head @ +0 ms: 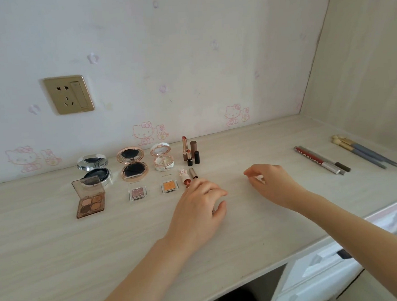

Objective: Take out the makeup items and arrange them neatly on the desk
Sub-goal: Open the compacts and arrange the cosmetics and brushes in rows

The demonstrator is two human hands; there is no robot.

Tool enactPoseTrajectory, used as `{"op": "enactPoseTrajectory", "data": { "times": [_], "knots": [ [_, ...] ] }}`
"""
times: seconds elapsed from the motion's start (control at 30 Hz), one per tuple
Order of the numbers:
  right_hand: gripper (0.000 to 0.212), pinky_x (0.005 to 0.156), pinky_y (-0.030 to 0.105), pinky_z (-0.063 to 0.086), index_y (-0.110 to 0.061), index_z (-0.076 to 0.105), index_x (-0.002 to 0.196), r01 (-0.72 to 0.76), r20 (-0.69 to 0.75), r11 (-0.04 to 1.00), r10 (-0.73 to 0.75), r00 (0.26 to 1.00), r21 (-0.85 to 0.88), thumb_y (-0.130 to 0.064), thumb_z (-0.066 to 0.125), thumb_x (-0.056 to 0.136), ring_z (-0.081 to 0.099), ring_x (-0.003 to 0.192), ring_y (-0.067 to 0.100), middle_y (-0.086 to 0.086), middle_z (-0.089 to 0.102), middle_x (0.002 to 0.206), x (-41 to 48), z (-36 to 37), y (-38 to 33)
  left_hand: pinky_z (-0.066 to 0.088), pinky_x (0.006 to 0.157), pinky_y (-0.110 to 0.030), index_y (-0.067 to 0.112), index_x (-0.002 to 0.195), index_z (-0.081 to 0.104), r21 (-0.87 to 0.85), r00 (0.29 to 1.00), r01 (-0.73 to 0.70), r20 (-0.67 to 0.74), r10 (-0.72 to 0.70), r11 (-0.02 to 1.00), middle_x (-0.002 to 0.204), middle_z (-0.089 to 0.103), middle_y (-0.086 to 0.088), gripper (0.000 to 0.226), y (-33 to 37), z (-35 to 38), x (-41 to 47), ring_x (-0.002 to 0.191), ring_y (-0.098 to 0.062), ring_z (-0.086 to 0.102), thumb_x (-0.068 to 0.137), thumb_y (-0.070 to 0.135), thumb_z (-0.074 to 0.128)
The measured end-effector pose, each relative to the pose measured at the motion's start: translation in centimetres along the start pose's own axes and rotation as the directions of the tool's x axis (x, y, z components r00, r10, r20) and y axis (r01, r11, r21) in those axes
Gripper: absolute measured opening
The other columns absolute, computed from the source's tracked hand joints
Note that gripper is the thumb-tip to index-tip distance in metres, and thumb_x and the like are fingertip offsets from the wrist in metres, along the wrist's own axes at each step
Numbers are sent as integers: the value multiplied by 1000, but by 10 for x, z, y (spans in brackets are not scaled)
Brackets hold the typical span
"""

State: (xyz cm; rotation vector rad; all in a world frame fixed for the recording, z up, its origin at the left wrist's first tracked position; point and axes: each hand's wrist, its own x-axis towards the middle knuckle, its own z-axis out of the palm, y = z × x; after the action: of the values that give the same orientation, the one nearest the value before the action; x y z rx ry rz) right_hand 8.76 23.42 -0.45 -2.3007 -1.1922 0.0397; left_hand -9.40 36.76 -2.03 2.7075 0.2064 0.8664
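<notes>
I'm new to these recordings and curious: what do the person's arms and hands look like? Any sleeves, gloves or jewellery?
Both arms are bare as far as the picture shows, with no sleeves in view. The left hand and right hand wear no gloves, and neither wrist carries a watch or bracelet.

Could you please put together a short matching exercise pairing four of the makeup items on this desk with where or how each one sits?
Items:
1. brushes
2. four-pan palette
3. orange eyeshadow
4. tall lipstick

Descriptions:
A. standing upright, uncapped
B. leftmost in the front row, lid open
C. lying farthest right
D. just right of the pink glitter eyeshadow

Pairs: 1-C, 2-B, 3-D, 4-A.
</notes>
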Motion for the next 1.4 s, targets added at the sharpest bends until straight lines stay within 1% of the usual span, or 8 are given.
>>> {"op": "enactPoseTrajectory", "data": {
  "times": [0.1, 0.2, 0.37, 0.53, 0.67, 0.9, 1.13, 1.4],
  "knots": [
    [25, 94, 27, 45, -17, 65, 115, -1, -36, 998, -1, 999, -59, -17, 52, 93, 59, 108, 16, -3, 67, 113, -17, -14, 20, 44, 91, -35, 21, 104, 71, -27, 999, 30, 40, -29, 999, 102, 65, 13, 24, 12, 13, 19, 111, -9, 47, 87, 26, 54],
    [25, 91, 25, 45, -18, 65, 114, -19, -73, 994, 11, 997, -109, -19, 52, 94, 60, 105, 16, -3, 66, 112, -29, -28, 37, 32, 96, -26, 25, 110, 68, -44, 986, 125, 119, -119, 991, 110, 64, 16, 26, 26, 29, 42, 118, -5, 42, 91, 26, 50],
    [24, 86, 22, 43, -15, 66, 114, -63, -157, 982, 35, 987, -177, -17, 53, 94, 60, 103, 16, -2, 66, 111, -43, -48, 70, 42, 97, -35, 19, 113, 67, -139, 964, 172, 230, -137, 975, 116, 65, 5, 27, 42, 66, 81, 120, -15, 43, 91, 19, 51],
    [23, 88, 36, 47, -12, 67, 110, -127, -324, 979, 69, 943, -162, -8, 57, 89, 56, 105, 26, 4, 65, 107, -51, -56, 110, 42, 98, -35, 17, 118, 64, -163, 944, 165, 312, -107, 973, 119, 63, -2, 31, 62, 107, 116, 119, -22, 45, 91, 17, 50],
    [25, 79, 37, 46, -9, 65, 112, -184, -433, 964, 84, 897, -193, -6, 57, 88, 51, 99, 29, 7, 61, 106, -53, -57, 133, 39, 101, -35, 14, 121, 62, -171, 936, 162, 340, -96, 972, 122, 59, -7, 33, 76, 140, 143, 119, -27, 45, 90, 18, 51],
    [26, 79, 45, 48, -4, 64, 112, -220, -459, 924, 56, 887, -313, -10, 59, 87, 50, 92, 36, 13, 59, 102, -41, -55, 157, 31, 108, -37, 13, 135, 48, -139, 933, 196, 331, -141, 971, 138, 46, -11, 45, 88, 179, 184, 129, -32, 34, 93, 25, 50],
    [20, 76, 39, 45, -5, 69, 102, -236, -480, 892, 25, 877, -386, -15, 63, 86, 47, 89, 34, 12, 57, 94, -38, -52, 160, 24, 114, -39, 23, 141, 44, -98, 917, -59, 387, 92, 993, 152, 33, -5, 50, 82, 192, 208, 139, -30, 21, 94, 7, 39],
    [15, 71, 41, 46, -7, 64, 96, -216, -474, 907, 21, 880, -361, -17, 63, 86, 46, 84, 31, 9, 61, 82, -38, -51, 163, 34, 106, -38, 14, 124, 56, -138, 927, -144, 327, 182, 980, 132, 52, -8, 38, 77, 186, 206, 129, -25, 36, 89, 5, 45]
  ]
}}
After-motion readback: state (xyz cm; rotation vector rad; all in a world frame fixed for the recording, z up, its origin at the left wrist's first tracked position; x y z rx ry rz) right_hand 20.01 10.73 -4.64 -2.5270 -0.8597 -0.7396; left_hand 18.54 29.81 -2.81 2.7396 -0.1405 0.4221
